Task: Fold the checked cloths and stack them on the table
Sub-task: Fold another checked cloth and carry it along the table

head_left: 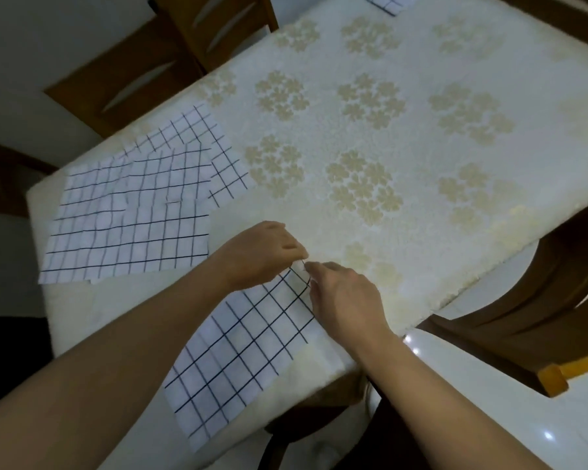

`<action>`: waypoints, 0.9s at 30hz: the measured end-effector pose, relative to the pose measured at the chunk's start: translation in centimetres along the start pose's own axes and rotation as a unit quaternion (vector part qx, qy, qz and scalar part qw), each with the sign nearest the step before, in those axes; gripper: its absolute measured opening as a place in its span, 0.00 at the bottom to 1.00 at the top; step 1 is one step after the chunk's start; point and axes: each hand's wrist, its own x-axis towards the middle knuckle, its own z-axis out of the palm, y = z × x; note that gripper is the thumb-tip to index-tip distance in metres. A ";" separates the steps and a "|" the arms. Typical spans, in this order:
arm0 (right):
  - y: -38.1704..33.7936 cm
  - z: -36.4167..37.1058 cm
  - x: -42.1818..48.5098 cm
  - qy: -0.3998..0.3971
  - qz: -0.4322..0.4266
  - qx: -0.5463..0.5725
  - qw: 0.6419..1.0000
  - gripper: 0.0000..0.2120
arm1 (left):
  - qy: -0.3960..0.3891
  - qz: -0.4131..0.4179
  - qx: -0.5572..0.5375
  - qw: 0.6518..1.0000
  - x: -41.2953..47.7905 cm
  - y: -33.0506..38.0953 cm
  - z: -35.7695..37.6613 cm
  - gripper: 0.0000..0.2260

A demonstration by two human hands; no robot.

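Both the left hand point(262, 254) and the right hand point(345, 296) pinched one corner of the checked cloth point(238, 354) lying at the counter's point(421, 232) near edge.

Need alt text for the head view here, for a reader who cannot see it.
Both hands, left hand and right hand, pinch one corner of a checked cloth lying on a floral-covered table. More checked cloths lie spread and overlapping at the left.
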 end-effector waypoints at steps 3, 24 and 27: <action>-3.2 0.8 -2.4 0.021 0.000 0.018 1.000 0.16 | 0.026 -0.011 0.000 1.000 -4.0 0.7 -0.4 0.20; -25.1 20.3 -16.5 0.042 -0.023 -0.073 0.996 0.26 | 0.110 -0.089 -0.038 0.989 -34.9 4.9 10.3 0.25; -25.3 21.9 -17.2 0.014 -0.015 -0.075 0.997 0.22 | 0.091 -0.103 -0.050 0.989 -36.4 5.4 12.3 0.25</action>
